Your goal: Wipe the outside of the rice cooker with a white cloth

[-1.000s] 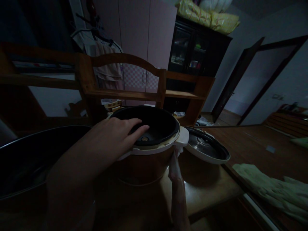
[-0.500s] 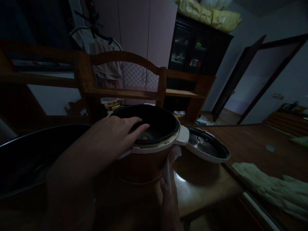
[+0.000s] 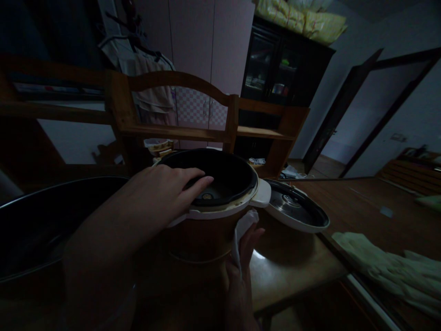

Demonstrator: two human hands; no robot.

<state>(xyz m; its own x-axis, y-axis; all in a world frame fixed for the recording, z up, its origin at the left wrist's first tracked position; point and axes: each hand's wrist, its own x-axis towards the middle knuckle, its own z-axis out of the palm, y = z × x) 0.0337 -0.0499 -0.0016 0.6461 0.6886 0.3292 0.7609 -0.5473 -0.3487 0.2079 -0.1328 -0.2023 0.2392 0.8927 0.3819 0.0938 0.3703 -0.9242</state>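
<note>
An open rice cooker with an orange-brown body and a dark inner cavity stands on a wooden table. Its hinged lid hangs open to the right. My left hand rests flat on the near rim, fingers stretched over the opening. My right hand presses a white cloth against the cooker's right side, just under the rim.
A large dark pan lies at the left. Behind the cooker stands a wooden chair back. A dark glass cabinet and an open doorway are at the back right. Pale green cloth lies on the floor right.
My right hand with the cloth has moved up along the cooker's side and its fingers have spread. The left hand has stayed on the rim.
</note>
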